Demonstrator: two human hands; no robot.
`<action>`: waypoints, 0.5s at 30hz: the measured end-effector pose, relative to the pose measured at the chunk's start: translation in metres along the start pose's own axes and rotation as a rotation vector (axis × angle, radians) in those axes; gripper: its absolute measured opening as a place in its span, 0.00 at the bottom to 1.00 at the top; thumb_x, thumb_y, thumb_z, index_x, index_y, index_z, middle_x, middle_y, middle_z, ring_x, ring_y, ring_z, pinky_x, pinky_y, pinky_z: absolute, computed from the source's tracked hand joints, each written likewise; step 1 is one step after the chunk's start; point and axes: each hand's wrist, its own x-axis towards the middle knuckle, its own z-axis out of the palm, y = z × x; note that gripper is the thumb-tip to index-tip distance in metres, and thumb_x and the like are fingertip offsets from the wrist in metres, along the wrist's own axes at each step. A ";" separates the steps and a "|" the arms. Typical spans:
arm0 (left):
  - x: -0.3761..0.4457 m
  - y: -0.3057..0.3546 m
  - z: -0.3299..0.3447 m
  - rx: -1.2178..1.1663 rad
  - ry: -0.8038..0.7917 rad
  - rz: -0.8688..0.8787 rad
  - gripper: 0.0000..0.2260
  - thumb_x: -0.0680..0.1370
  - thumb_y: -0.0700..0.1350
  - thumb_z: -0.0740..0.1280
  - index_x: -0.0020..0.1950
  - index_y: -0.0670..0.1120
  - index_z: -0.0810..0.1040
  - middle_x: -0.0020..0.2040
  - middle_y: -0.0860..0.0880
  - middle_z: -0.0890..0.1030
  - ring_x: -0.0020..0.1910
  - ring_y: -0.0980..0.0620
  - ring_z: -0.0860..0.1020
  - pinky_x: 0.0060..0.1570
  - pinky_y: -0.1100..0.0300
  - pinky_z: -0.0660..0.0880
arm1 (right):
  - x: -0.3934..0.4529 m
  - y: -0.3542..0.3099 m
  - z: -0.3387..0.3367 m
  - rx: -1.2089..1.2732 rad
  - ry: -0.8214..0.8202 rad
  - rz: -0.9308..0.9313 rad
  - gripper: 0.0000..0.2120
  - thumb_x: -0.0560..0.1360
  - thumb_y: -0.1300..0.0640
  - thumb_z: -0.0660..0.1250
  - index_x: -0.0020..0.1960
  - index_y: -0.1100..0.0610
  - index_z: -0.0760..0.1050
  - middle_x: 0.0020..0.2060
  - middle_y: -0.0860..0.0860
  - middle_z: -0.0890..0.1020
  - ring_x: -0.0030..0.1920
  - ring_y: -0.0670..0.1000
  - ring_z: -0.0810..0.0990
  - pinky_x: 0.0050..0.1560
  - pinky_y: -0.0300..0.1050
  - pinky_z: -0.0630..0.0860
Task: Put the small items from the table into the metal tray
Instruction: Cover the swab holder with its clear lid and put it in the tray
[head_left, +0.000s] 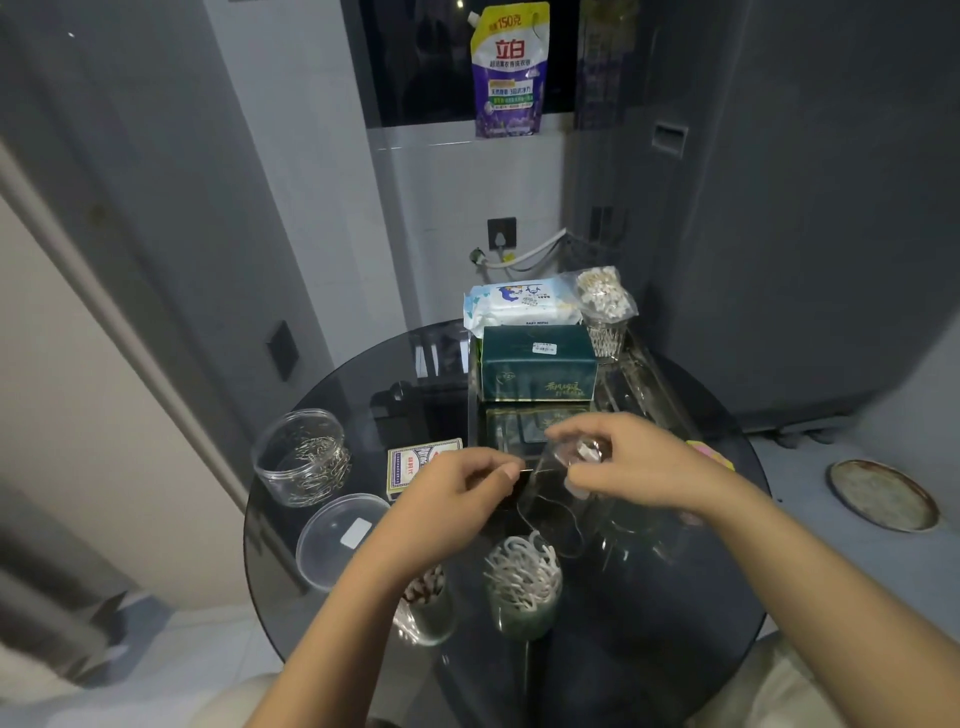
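Near frame bottom, glass of floss picks (523, 584); just above, at centre, left hand (457, 491) pinching something small and dark, right hand (631, 467) gripping clear plastic bag (563, 499).

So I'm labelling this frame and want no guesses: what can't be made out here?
All in the head view:
- What the left hand pinches: too small and dark.
- Contents of the clear piece held by the right hand: blurred, partly covered by its fingers.
- Playing card box: its right part is hidden behind the left hand.
- Pink item: mostly hidden by the right wrist.
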 end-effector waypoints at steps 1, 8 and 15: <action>-0.004 0.001 -0.004 0.029 0.004 0.013 0.08 0.78 0.48 0.64 0.54 0.53 0.82 0.48 0.53 0.85 0.49 0.59 0.81 0.52 0.66 0.76 | -0.001 -0.003 -0.001 0.023 0.036 -0.027 0.22 0.70 0.57 0.66 0.64 0.46 0.74 0.58 0.43 0.78 0.34 0.34 0.74 0.43 0.32 0.69; -0.030 -0.004 -0.029 0.143 -0.050 0.025 0.14 0.75 0.50 0.68 0.60 0.52 0.79 0.55 0.61 0.81 0.55 0.70 0.76 0.57 0.73 0.71 | -0.001 -0.018 0.012 0.034 0.223 -0.167 0.22 0.70 0.59 0.66 0.63 0.46 0.72 0.51 0.41 0.78 0.40 0.31 0.74 0.43 0.25 0.64; -0.057 -0.032 -0.053 0.203 -0.131 -0.046 0.28 0.61 0.65 0.73 0.60 0.65 0.73 0.61 0.64 0.77 0.61 0.68 0.73 0.65 0.64 0.69 | -0.009 -0.033 0.022 0.058 0.280 -0.261 0.18 0.70 0.57 0.70 0.58 0.46 0.71 0.54 0.41 0.79 0.52 0.40 0.75 0.49 0.23 0.65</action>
